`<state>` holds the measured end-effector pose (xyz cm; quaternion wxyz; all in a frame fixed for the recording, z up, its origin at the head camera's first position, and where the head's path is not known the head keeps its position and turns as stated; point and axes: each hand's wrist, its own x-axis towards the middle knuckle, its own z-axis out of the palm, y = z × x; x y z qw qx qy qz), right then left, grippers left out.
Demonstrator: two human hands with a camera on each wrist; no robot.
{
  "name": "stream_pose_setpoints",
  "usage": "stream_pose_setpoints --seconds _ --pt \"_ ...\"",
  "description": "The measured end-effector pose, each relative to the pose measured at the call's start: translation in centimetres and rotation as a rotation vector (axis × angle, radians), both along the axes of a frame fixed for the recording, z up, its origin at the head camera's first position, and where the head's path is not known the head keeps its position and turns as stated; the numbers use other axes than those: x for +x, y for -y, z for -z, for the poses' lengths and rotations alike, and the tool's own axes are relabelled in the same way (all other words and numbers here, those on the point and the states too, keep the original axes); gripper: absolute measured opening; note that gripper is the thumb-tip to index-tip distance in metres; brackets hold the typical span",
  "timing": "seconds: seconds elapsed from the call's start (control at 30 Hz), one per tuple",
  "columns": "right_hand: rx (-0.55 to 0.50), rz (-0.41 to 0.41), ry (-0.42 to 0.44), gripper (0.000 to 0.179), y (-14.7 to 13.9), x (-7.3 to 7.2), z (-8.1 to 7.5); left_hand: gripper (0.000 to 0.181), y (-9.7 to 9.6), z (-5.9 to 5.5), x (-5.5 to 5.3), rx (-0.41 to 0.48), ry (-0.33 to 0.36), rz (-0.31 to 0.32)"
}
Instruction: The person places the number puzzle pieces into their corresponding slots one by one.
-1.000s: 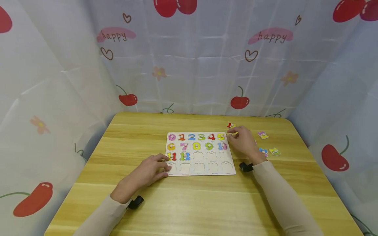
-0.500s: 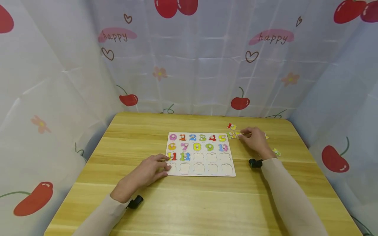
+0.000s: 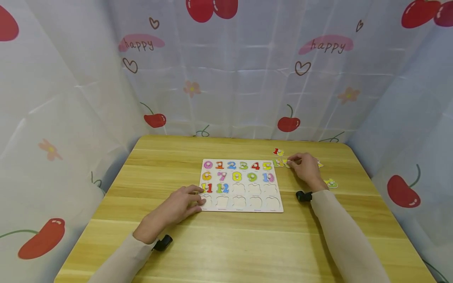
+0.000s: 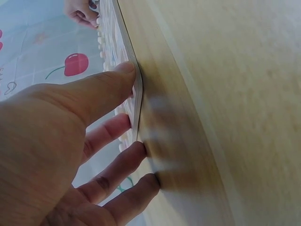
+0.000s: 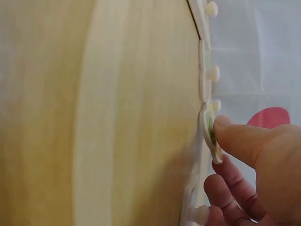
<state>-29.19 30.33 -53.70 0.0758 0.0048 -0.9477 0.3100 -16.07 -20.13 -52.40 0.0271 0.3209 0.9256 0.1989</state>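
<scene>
A number puzzle board (image 3: 247, 196) lies on the table, with knobbed number pieces filling its upper rows and bare recesses lower down. My left hand (image 3: 182, 204) rests at its left edge. The left wrist view shows that thumb (image 4: 106, 89) on the board's edge and the other fingers spread loosely. Right of the board, my right hand (image 3: 305, 166) pinches a number puzzle piece (image 5: 209, 134) between thumb and fingers. In the right wrist view this piece stands tilted, beside other knobbed pieces lying flat; its number is mostly hidden.
A red and yellow piece (image 3: 278, 152) lies beyond the board's upper right corner. One green piece (image 3: 277, 163) sits by its right edge. Another green and yellow piece (image 3: 331, 183) lies right of my right wrist. Patterned curtain (image 3: 226, 78) surrounds the wooden table (image 3: 226, 243).
My right hand has moved right from the board's upper right corner, uncovering a green piece there and covering others. It has barely shifted in the last half second. My left hand has stayed put.
</scene>
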Motion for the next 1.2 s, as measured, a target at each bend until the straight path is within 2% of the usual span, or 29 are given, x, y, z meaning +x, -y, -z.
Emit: stream_pose_setpoints --seconds 0.2,0.4,0.67,0.77,0.93,1.1,1.2 --pt "-0.012 -0.012 -0.048 0.019 0.5 0.7 -0.8 0.02 -0.1 0.0 0.0 0.004 0.0 -0.004" --pt "-0.05 -0.058 -0.09 0.022 1.7 2.1 -2.1 0.019 -0.1 0.0 0.2 0.002 -0.003 0.003" --pt "-0.053 -0.203 -0.198 0.027 4.7 3.5 -3.4 0.016 0.0 0.0 0.2 0.011 -0.017 -0.007" --pt "-0.049 -0.257 -0.228 0.029 6.2 4.0 -3.4 0.017 0.0 0.1 0.1 0.011 -0.013 -0.011" --pt "-0.012 -0.363 -0.262 0.02 8.7 4.8 -2.8 0.019 0.1 0.2 0.0 0.008 -0.004 -0.011" --pt "0.016 -0.446 -0.211 0.013 11.1 5.8 -2.3 0.018 0.1 0.1 0.0 0.009 -0.01 -0.007" --pt "0.004 -0.483 -0.139 0.012 12.5 6.3 -2.1 0.018 0.1 0.0 0.1 0.012 0.001 -0.011"
